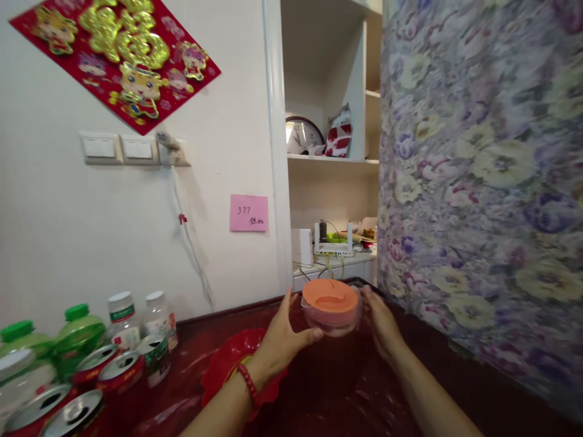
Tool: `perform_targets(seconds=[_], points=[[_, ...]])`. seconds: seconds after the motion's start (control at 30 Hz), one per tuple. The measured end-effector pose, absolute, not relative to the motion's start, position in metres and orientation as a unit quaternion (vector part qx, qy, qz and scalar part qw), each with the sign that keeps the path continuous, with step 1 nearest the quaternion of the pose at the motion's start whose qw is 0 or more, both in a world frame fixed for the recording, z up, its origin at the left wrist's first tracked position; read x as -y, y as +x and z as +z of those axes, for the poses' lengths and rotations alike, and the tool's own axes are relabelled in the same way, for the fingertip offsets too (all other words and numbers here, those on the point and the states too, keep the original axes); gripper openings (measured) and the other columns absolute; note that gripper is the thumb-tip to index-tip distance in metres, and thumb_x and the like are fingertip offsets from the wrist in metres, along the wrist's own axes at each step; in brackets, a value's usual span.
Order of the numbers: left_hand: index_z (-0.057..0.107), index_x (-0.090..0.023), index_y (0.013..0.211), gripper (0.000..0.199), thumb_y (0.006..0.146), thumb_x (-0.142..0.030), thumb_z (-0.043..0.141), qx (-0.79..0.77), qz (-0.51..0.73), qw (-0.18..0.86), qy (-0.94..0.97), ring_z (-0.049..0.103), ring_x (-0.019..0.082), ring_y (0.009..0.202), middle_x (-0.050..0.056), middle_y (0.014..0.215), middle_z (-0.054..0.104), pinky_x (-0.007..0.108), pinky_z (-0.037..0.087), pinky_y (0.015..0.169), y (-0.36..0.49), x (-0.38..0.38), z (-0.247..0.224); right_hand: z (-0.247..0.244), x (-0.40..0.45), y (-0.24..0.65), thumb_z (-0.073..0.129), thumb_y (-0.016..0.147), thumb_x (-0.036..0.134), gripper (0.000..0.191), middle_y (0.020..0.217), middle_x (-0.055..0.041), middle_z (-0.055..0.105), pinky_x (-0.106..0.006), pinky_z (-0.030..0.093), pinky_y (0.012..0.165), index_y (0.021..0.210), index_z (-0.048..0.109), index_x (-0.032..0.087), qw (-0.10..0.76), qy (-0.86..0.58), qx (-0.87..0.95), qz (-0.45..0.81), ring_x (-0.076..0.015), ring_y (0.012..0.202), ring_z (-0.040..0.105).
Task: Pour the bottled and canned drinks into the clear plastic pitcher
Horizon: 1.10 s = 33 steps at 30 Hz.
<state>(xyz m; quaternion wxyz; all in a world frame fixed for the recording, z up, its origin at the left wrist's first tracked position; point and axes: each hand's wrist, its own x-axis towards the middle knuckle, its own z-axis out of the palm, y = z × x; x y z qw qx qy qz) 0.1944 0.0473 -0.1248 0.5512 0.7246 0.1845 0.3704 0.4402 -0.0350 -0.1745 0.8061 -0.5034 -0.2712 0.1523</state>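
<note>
A clear round container with an orange lid is between my two hands above the dark red table. My left hand is at its left side, thumb stretched toward the front of the container and fingers apart behind. On the right side, the fingers of my right hand rest against the clear wall, partly hidden behind it. A red beaded bracelet circles my left wrist. Below and left of that wrist lies a red scalloped plate, partly covered by my forearm.
Several open cans and bottles crowd the table's left side. A white wall is behind. Shelves hold a clock and a router; a floral curtain hangs along the right.
</note>
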Motion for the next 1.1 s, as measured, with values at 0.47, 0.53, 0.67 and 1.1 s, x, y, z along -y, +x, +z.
perform_targets(seconds=[0.47, 0.53, 0.67, 1.1], points=[[0.05, -0.021, 0.056, 0.074, 0.077, -0.09, 0.063, -0.258, 0.5, 0.483, 0.671, 0.034, 0.011, 0.047, -0.005, 0.05, 0.043, 0.024, 0.029, 0.047, 0.06, 0.013, -0.059, -0.068, 0.116, 0.26, 0.037, 0.101, 0.088, 0.08, 0.058, 0.0016, 0.032, -0.029, 0.024, 0.052, 0.059, 0.033, 0.021, 0.7, -0.401, 0.586, 0.076, -0.0129, 0.053, 0.031], [0.047, -0.022, 0.051, 0.078, 0.078, -0.094, 0.058, -0.224, 0.509, 0.459, 0.692, 0.032, 0.011, 0.048, -0.004, 0.05, 0.039, 0.025, 0.025, 0.048, 0.05, 0.026, -0.047, -0.057, 0.119, 0.231, 0.021, 0.104, 0.087, 0.078, 0.061, 0.0008, 0.035, -0.031, 0.023, 0.055, 0.063, 0.031, 0.021, 0.654, -0.351, 0.668, 0.055, -0.0147, 0.055, 0.033], [0.045, -0.023, 0.049, 0.081, 0.08, -0.098, 0.048, -0.224, 0.547, 0.387, 0.708, 0.031, 0.013, 0.051, -0.003, 0.051, 0.036, 0.028, 0.025, 0.052, 0.047, 0.021, -0.024, -0.044, 0.087, 0.208, 0.011, 0.092, 0.1, 0.083, 0.062, 0.0009, 0.031, -0.03, 0.024, 0.056, 0.064, 0.027, 0.023, 0.631, -0.408, 0.652, 0.105, -0.0153, 0.058, 0.03], [0.041, -0.026, 0.041, 0.087, 0.08, -0.1, 0.019, -0.404, 0.455, 0.388, 0.692, 0.039, 0.016, 0.05, -0.003, 0.041, 0.034, 0.032, 0.029, 0.059, 0.065, -0.038, -0.064, -0.084, 0.005, 0.218, -0.001, 0.086, 0.102, 0.085, 0.061, 0.0036, 0.018, -0.029, 0.01, 0.057, 0.061, 0.023, 0.025, 0.565, -0.535, 0.578, 0.244, -0.0144, 0.058, 0.019]])
